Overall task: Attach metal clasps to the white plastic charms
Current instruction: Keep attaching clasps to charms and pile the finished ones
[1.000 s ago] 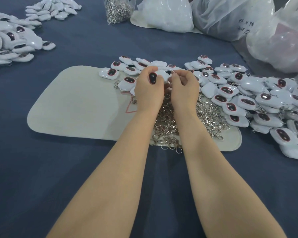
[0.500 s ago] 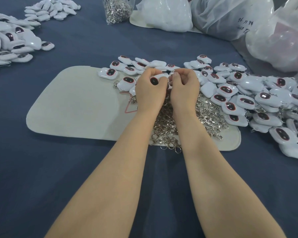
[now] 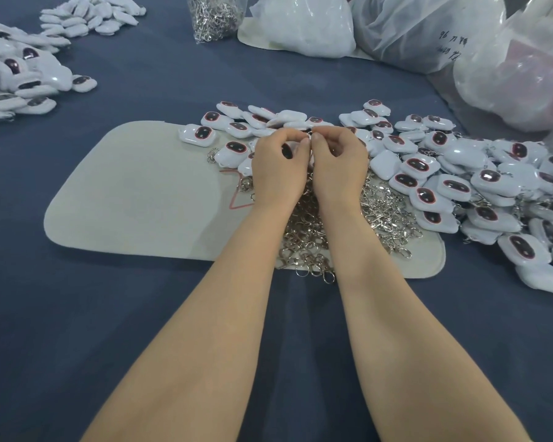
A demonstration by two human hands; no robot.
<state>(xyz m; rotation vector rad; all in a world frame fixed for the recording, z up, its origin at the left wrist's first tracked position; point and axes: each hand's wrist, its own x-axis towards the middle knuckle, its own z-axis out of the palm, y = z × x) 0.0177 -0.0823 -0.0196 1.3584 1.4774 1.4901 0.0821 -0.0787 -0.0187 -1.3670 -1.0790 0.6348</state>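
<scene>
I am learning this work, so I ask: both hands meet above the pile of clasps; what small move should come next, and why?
Probably finish the join first. The left hand grips a white charm, and the right hand pinches something small at its top edge, likely a clasp, though mostly hidden. The fingertips meet there, so the hooking seems not yet done.

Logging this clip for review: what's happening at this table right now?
A person is mid-assembly. The left hand grips a white charm, while the right hand pinches what looks like a small clasp at its top edge; the join is hidden by fingers. Loose clasps lie heaped on the pale mat under the wrists, with more charms piled to the right.
</scene>
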